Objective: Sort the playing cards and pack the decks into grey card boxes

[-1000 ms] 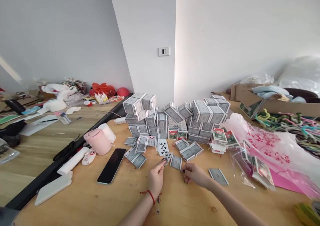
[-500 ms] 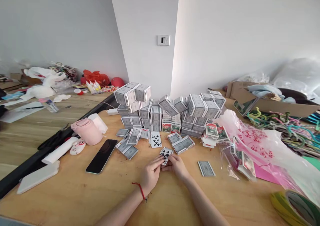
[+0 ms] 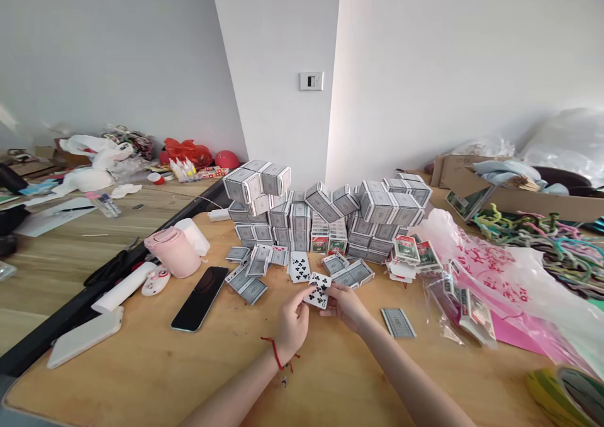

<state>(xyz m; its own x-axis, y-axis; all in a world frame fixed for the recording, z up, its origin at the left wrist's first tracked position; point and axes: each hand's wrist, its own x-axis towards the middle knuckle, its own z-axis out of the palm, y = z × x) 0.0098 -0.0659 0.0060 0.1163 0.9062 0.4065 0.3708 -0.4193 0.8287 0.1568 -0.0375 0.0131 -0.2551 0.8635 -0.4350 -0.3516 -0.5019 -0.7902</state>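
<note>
A face-up playing card with black clubs [image 3: 319, 290] is held just above the tabletop between both hands. My right hand [image 3: 348, 307] pinches its right edge, thumb on top. At the card's left edge, my left hand [image 3: 293, 321] is closed, its index finger and thumb on the card. Just behind lies another clubs card [image 3: 299, 267], face up. Folded grey-backed cards lie on both sides, a left group [image 3: 246, 285] and a right group [image 3: 353, 271]. Farther back, grey-backed card blocks [image 3: 297, 219] are stacked into a wall. One loose grey-backed card [image 3: 398, 322] lies to the right.
A black phone [image 3: 201, 299], a pink cup [image 3: 174, 252] and a white case [image 3: 85, 338] stand or lie on the left. On the right are card boxes [image 3: 406, 249], a pink-and-white plastic bag [image 3: 500, 270] and yellow tape [image 3: 542, 386].
Both hands have drawn apart a little, so more of the clubs card's face shows. The card has turned more upright, and the whole view has shifted slightly.
</note>
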